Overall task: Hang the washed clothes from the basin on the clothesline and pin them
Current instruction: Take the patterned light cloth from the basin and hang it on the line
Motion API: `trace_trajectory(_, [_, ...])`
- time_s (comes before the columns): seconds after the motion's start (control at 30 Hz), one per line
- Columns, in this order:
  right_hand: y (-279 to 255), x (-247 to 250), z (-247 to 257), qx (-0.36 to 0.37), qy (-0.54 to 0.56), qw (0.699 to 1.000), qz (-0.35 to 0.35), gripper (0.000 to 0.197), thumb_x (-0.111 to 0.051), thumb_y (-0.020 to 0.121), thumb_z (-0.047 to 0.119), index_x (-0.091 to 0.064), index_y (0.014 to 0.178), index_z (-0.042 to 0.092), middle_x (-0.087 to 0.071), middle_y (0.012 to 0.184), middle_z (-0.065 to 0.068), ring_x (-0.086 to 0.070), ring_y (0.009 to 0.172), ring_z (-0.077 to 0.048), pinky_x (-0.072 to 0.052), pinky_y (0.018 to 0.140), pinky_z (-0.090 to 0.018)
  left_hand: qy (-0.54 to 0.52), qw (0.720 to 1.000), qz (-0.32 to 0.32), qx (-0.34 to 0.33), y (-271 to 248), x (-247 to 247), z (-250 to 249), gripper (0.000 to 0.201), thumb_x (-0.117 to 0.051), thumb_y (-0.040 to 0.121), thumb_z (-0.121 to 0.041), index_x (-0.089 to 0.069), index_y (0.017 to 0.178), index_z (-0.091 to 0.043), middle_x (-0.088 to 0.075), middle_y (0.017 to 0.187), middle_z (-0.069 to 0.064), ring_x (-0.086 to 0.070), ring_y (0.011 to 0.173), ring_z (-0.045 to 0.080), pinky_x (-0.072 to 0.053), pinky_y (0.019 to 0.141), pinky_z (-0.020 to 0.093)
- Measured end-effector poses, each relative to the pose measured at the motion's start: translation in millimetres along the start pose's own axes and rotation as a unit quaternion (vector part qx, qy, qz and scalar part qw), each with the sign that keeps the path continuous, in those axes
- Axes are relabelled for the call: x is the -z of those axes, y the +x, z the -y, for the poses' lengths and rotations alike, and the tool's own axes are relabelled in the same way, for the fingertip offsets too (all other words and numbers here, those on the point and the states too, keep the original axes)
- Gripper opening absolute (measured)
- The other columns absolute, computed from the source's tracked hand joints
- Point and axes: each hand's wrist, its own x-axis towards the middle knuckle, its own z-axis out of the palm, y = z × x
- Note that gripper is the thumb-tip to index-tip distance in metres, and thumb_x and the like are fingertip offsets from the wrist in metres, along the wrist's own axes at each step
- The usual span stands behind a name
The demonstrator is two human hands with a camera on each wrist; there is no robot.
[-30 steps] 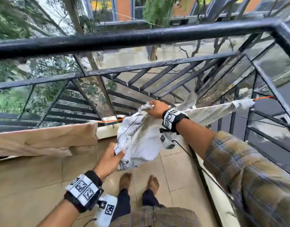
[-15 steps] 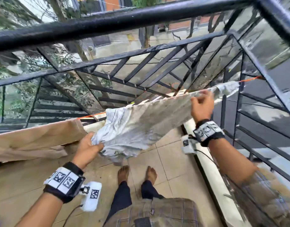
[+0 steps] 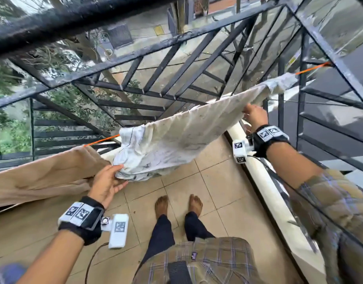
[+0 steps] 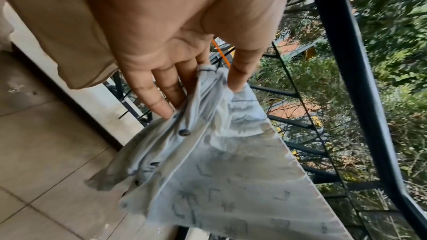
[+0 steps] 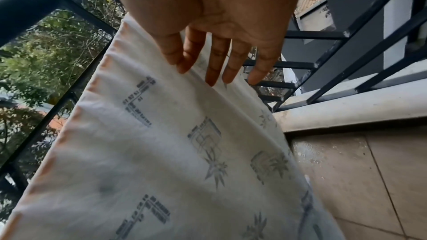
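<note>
Two cloths on one orange line (image 3: 100,140) | tan cloth (image 3: 39,179) hangs at left | left hand (image 3: 106,184) pinches white shirt's (image 3: 176,138) bunched end | shirt draped over line | right hand (image 3: 255,115), fingers nearly straight, touches its far edge | black railing (image 3: 135,56) behind.

The orange clothesline (image 3: 101,140) shows only at two short stretches; the rest runs hidden under the white patterned shirt (image 3: 176,140) and the tan cloth (image 3: 43,177), which the head view's left edge cuts off. The shirt hides the right hand (image 3: 255,115)'s fingertips there. Foliage beyond the railing (image 4: 346,79) is blurred.
</note>
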Motion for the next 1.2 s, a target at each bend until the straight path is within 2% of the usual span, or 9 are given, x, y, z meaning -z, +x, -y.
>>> trace_trajectory(0.13, [2.8,5.4,-7.3,0.0,0.018,0.998,-0.066,0.002,-0.054,0.094,0.022,-0.055,0.094,0.02,-0.06,0.091,0.002,-0.063,0.094,-0.023,-0.043,0.064,-0.025,0.08,0.996,-0.026,0.012,21.8,-4.3,23.3,0.012,-0.065,0.092,-0.017,-0.055,0.095,-0.023,-0.069,0.1,0.007,-0.064,0.087,0.022,-0.052,0.079,0.034])
trace_trajectory(0.23, [0.3,8.5,-13.5,-0.063,0.059,0.996,-0.032,0.053,-0.062,0.09,0.034,-0.038,0.137,0.032,-0.054,0.129,0.001,-0.057,0.113,-0.019,-0.045,0.072,-0.035,0.128,0.991,-0.035,0.026,34.6,-7.3,34.5,0.025,-0.069,0.089,-0.017,-0.056,0.11,-0.022,-0.065,0.107,0.009,-0.059,0.082,0.018,-0.048,0.076,0.032])
trace_trajectory(0.3, [6.3,8.4,-18.6,-0.084,0.034,0.996,0.002,0.069,-0.067,0.08,0.046,-0.034,0.14,0.044,-0.048,0.138,0.005,-0.05,0.12,-0.018,-0.047,0.07,-0.038,0.135,0.99,-0.035,0.026,40.2,-13.9,31.8,0.03,-0.071,0.088,-0.018,-0.056,0.114,-0.021,-0.064,0.106,0.008,-0.058,0.082,0.016,-0.044,0.075,0.031])
trace_trajectory(0.5, [5.5,-13.1,-16.0,-0.073,0.027,0.997,0.011,0.022,-0.06,0.093,0.034,-0.061,0.114,0.028,-0.056,0.116,0.001,-0.047,0.101,-0.018,-0.045,0.071,-0.033,0.151,0.983,-0.045,-0.095,55.7,-34.2,1.0,0.058,-0.075,0.085,-0.014,-0.045,0.134,-0.02,-0.062,0.108,0.005,-0.058,0.096,0.012,-0.044,0.091,0.036])
trace_trajectory(0.6, [11.0,-9.4,-18.2,-0.07,0.044,0.996,-0.021,0.01,-0.06,0.093,0.025,-0.062,0.101,0.02,-0.057,0.105,-0.002,-0.051,0.093,-0.017,-0.046,0.065,-0.031,0.237,0.954,-0.051,-0.179,65.1,-37.1,-16.9,0.05,-0.082,0.077,-0.024,-0.053,0.116,-0.02,-0.057,0.111,0.004,-0.053,0.105,0.017,-0.042,0.097,0.033])
trace_trajectory(0.73, [14.2,2.6,-26.8,-0.081,0.109,0.99,-0.047,0.002,-0.062,0.083,0.024,-0.061,0.081,0.024,-0.053,0.085,0.007,-0.05,0.081,-0.01,-0.047,0.068,-0.033,0.254,0.937,-0.088,-0.221,62.9,-37.9,-31.7,0.022,-0.077,0.08,-0.032,-0.06,0.072,-0.021,-0.06,0.07,-0.006,-0.056,0.07,0.013,-0.042,0.077,0.029])
trace_trajectory(0.9, [14.8,20.2,-31.8,-0.078,0.113,0.99,-0.033,0.032,-0.064,0.076,0.028,-0.055,0.107,0.03,-0.063,0.101,0.005,-0.061,0.111,-0.013,-0.047,0.08,-0.039,0.297,0.883,-0.173,-0.32,54.3,-24.4,-47.5,0.013,-0.07,0.074,-0.043,-0.065,0.076,-0.031,-0.065,0.071,-0.01,-0.064,0.069,0.015,-0.058,0.076,0.037])
trace_trajectory(1.03, [15.4,22.5,-15.0,-0.08,0.126,0.989,-0.025,0.042,-0.059,0.089,0.028,-0.044,0.127,0.037,-0.061,0.118,0.004,-0.059,0.11,-0.014,-0.045,0.089,-0.043,0.382,0.806,-0.118,-0.436,50.6,-17.7,-67.4,0.025,-0.069,0.084,-0.04,-0.07,0.107,-0.03,-0.064,0.088,0.0,-0.059,0.081,0.022,-0.051,0.085,0.04])
trace_trajectory(1.2, [18.7,15.2,2.0,-0.044,0.055,0.995,-0.075,0.02,-0.056,0.093,0.02,-0.065,0.11,0.022,-0.063,0.094,-0.002,-0.058,0.071,-0.012,-0.049,0.049,-0.021,0.537,0.703,-0.045,-0.464,63.6,-20.3,-74.7,0.031,-0.058,0.091,-0.046,-0.075,0.108,-0.027,-0.063,0.096,0.003,-0.055,0.095,0.032,-0.036,0.084,0.039])
